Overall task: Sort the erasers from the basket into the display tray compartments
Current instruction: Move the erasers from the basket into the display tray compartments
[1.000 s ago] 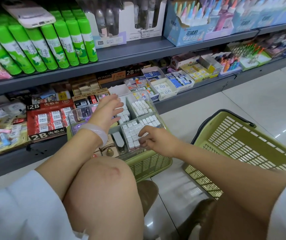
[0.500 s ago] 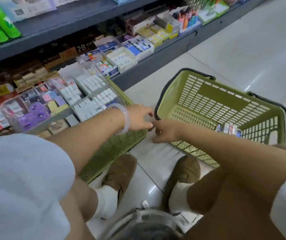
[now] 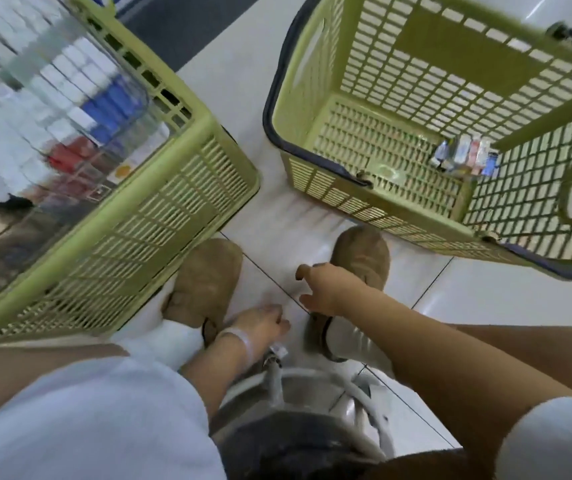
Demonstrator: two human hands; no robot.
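The clear display tray (image 3: 135, 88) sits blurred on top of the left green basket (image 3: 173, 209) at the upper left, with rows of white erasers (image 3: 52, 98) in its compartments. The right green basket (image 3: 426, 43) stands on the floor at the upper right, and a few wrapped erasers (image 3: 464, 157) lie in its near right corner. Both hands are low between my feet, away from both baskets. My right hand (image 3: 322, 289) hangs with thumb and fingers loosely curved and holds nothing. My left hand (image 3: 260, 323) is seen from the back; its fingers are blurred.
My brown shoes (image 3: 205, 282) (image 3: 360, 258) stand on the white tiled floor (image 3: 485, 299) between the baskets. A metal stool frame (image 3: 312, 382) is under me at the bottom centre. A dark shelf base (image 3: 180, 26) runs along the top.
The view has swung down from the shelf to the floor. Both hands have left the tray and dropped from the basket rims to between my feet.
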